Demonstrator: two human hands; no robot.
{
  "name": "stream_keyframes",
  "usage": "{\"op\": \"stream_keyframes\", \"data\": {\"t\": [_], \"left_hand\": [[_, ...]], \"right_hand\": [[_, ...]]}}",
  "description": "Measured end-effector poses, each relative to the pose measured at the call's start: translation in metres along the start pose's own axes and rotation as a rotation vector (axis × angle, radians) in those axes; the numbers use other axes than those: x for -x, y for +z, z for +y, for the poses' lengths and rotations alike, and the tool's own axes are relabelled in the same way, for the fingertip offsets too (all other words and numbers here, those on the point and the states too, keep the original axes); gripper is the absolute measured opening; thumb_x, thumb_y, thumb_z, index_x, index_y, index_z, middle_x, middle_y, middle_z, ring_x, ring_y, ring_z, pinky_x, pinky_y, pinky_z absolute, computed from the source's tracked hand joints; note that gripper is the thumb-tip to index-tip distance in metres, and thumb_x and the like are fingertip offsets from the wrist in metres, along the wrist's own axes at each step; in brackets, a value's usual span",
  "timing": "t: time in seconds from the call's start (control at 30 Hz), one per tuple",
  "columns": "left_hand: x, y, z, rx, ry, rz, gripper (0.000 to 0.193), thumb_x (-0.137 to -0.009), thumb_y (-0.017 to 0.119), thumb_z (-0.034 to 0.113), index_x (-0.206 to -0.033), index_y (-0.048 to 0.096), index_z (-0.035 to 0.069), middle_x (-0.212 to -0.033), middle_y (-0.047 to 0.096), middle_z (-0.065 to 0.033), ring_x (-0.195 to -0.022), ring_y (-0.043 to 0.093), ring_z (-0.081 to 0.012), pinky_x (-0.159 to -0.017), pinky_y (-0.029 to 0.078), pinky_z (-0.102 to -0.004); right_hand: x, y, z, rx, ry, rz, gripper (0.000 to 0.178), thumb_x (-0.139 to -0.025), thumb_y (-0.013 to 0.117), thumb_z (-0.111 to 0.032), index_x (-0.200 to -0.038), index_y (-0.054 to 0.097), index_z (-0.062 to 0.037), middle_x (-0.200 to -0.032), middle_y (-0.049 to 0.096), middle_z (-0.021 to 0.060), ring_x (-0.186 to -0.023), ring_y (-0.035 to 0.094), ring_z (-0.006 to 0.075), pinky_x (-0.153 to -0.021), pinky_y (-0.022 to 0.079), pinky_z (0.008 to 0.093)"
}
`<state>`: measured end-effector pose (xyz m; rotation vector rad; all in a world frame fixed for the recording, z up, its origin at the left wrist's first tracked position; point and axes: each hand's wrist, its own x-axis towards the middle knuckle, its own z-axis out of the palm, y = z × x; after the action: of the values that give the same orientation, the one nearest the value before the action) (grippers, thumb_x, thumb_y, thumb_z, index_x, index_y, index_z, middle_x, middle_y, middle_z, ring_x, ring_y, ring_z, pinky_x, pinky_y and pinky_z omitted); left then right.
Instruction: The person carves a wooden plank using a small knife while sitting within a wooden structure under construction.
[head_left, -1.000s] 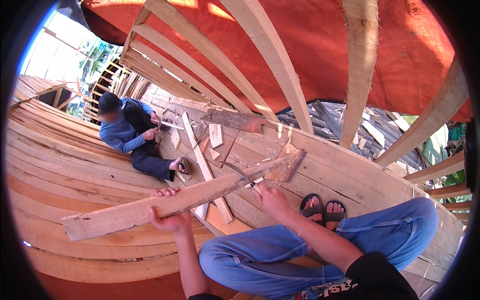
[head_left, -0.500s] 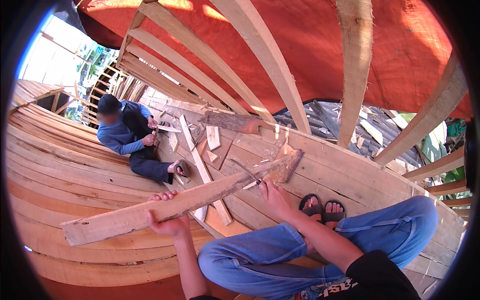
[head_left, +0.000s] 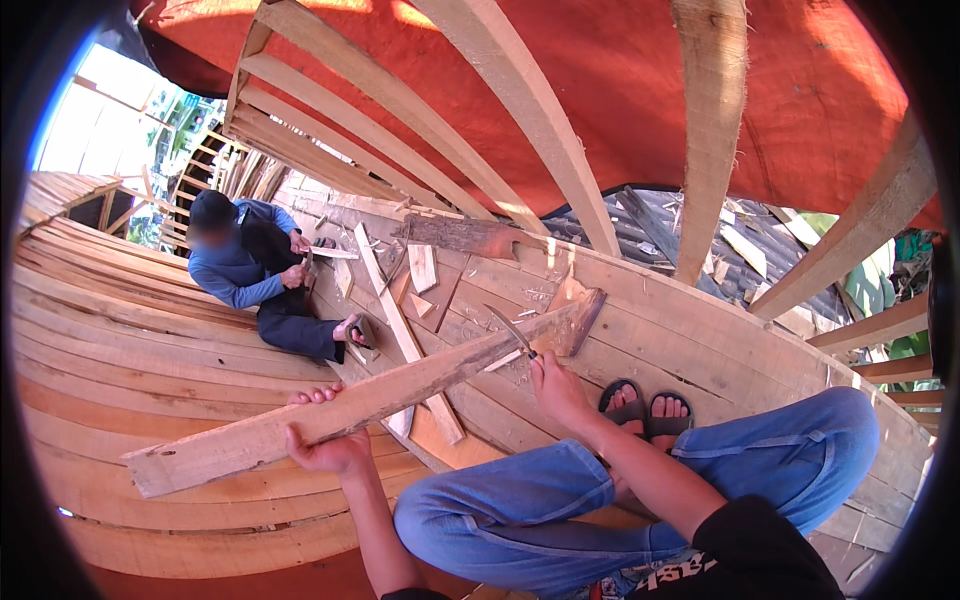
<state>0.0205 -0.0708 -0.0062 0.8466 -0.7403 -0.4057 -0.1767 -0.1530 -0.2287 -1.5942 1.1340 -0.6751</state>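
Note:
A long wooden plank (head_left: pixel 400 397) slants across my front, its far right end resting on a small wood block (head_left: pixel 582 318) on the boards. My left hand (head_left: pixel 325 440) grips it from the near edge, thumb on one side and fingertips over the far edge. In my right hand (head_left: pixel 558 390) is the dark handle of a knife with a long, slightly curved blade (head_left: pixel 511 328). The blade lies over the plank's far part, tip pointing up and left. Whether its edge touches the wood I cannot make out.
To the left sits a co-worker (head_left: pixel 235 260) holding a pale strip of wood. Between us lie a narrow batten (head_left: pixel 392 312), offcuts and shavings on the plank floor (head_left: pixel 640 325). Curved timber ribs (head_left: pixel 712 150) rise before a red tarp (head_left: pixel 640 90). My sandalled feet (head_left: pixel 650 412) are near the block.
My right hand has shifted slightly right and the knife blade now stands steeper, its tip farther right along the plank. My left hand keeps its grip on the plank.

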Motion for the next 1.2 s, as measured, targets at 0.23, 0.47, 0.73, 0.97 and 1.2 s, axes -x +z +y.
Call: {"op": "stream_keyframes", "data": {"t": [0.23, 0.47, 0.73, 0.97, 1.2], "left_hand": [[-0.003, -0.004, -0.001, 0.016, 0.002, -0.044, 0.041, -0.082, 0.051, 0.046, -0.094, 0.045, 0.007, -0.083, 0.048, -0.0086, -0.081, 0.048, -0.0228, -0.087, 0.041, -0.0422], [0.000, -0.003, 0.000, 0.031, 0.002, -0.090, 0.039, -0.082, 0.050, 0.045, -0.094, 0.045, 0.008, -0.083, 0.048, -0.0085, -0.081, 0.048, -0.0222, -0.086, 0.040, -0.0418], [-0.002, -0.003, -0.001, 0.011, 0.004, -0.067, 0.040, -0.081, 0.051, 0.045, -0.093, 0.045, 0.008, -0.082, 0.048, -0.0075, -0.080, 0.048, -0.0213, -0.086, 0.040, -0.0408], [-0.001, 0.000, 0.000, 0.023, 0.008, -0.060, 0.039, -0.081, 0.053, 0.045, -0.093, 0.045, 0.008, -0.082, 0.047, -0.0072, -0.080, 0.048, -0.0211, -0.086, 0.040, -0.0401], [-0.002, -0.006, 0.000, 0.029, 0.004, -0.077, 0.037, -0.081, 0.053, 0.043, -0.093, 0.045, 0.009, -0.082, 0.048, -0.0070, -0.080, 0.048, -0.0210, -0.086, 0.040, -0.0397]], "right_hand": [[0.014, 0.003, -0.043, -0.056, -0.149, -0.071, 0.029, -0.098, 0.045, -0.028, -0.101, 0.045, 0.0008, -0.076, 0.063, 0.0273, -0.071, 0.063, 0.0466, -0.062, 0.049, 0.0552], [-0.009, -0.006, 0.048, 0.062, 0.180, 0.049, 0.032, -0.099, 0.043, -0.028, -0.100, 0.047, 0.0037, -0.076, 0.064, 0.0282, -0.071, 0.063, 0.0477, -0.065, 0.050, 0.0552], [0.008, 0.002, -0.039, -0.103, -0.179, -0.140, 0.031, -0.099, 0.043, -0.026, -0.100, 0.047, 0.0048, -0.074, 0.062, 0.0302, -0.070, 0.062, 0.0485, -0.062, 0.049, 0.0548], [-0.014, -0.014, 0.037, 0.003, 0.152, 0.018, 0.031, -0.098, 0.043, -0.026, -0.098, 0.048, 0.0051, -0.074, 0.062, 0.0312, -0.072, 0.062, 0.0491, -0.065, 0.049, 0.0560], [-0.003, -0.001, -0.019, -0.063, -0.040, -0.113, 0.036, -0.099, 0.042, -0.028, -0.095, 0.051, 0.0063, -0.074, 0.062, 0.0306, -0.074, 0.062, 0.0490, -0.067, 0.048, 0.0563]]}}
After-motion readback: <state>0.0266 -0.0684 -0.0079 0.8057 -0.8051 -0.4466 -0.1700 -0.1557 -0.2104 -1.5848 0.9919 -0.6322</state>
